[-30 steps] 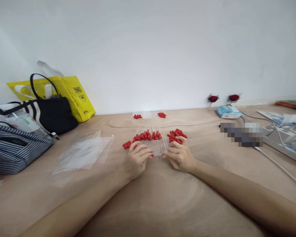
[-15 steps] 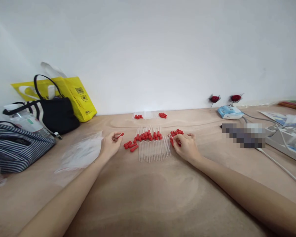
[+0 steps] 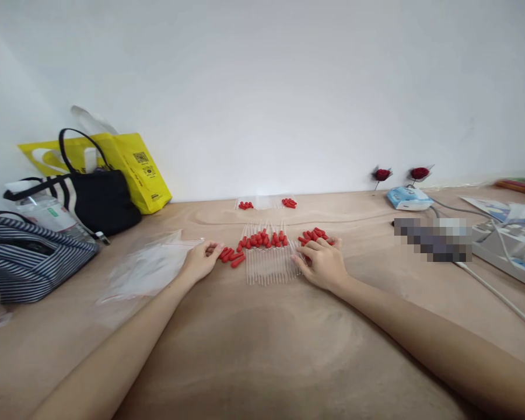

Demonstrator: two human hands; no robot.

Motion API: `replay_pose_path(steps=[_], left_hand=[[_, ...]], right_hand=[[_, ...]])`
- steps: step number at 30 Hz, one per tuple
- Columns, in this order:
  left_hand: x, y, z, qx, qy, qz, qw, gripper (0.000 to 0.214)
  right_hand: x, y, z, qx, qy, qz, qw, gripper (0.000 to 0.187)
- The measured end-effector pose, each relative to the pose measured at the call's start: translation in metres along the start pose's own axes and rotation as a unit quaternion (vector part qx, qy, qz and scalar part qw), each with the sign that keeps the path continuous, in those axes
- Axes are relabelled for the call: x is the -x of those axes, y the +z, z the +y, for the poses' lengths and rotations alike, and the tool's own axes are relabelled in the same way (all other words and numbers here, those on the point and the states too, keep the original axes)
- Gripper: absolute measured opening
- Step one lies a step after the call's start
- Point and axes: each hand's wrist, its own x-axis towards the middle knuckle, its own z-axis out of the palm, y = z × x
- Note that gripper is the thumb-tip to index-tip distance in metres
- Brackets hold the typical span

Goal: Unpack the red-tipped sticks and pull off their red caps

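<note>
A row of clear thin tubes (image 3: 269, 267) lies side by side on the wooden table, several of them tipped with red caps (image 3: 262, 239). My left hand (image 3: 202, 261) rests at the left of the row. Its fingers are curled against a small heap of loose red caps (image 3: 231, 256), and what they hold is hidden. My right hand (image 3: 322, 263) lies at the right edge of the row, fingers bent together and touching the outermost tubes. Another heap of red caps (image 3: 315, 234) sits just beyond its fingertips.
Clear plastic bags (image 3: 146, 269) lie left of my left hand. A striped bag (image 3: 26, 256), a black bag (image 3: 98, 201) and a yellow bag (image 3: 135, 169) stand at the far left. Two small capped bundles (image 3: 266, 203) lie by the wall. A white cable (image 3: 494, 291) and boxes are on the right.
My hands left the middle of the tube row and moved apart. The left went out with a red cap, then came back to the left heap. The right settled at the row's right edge.
</note>
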Motion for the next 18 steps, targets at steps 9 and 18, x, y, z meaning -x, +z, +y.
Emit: replay_pose_path(steps=[9,18], left_hand=[[0.001,0.002,-0.001,-0.076,0.054,0.071,0.993,0.036],[-0.013,0.020,0.044,-0.128,0.110,0.019,0.985,0.030]], right_hand=[[0.004,-0.006,0.002,0.009,-0.025,-0.016,1.000,0.038],[0.007,-0.009,0.005,-0.029,-0.005,0.021,0.999,0.030]])
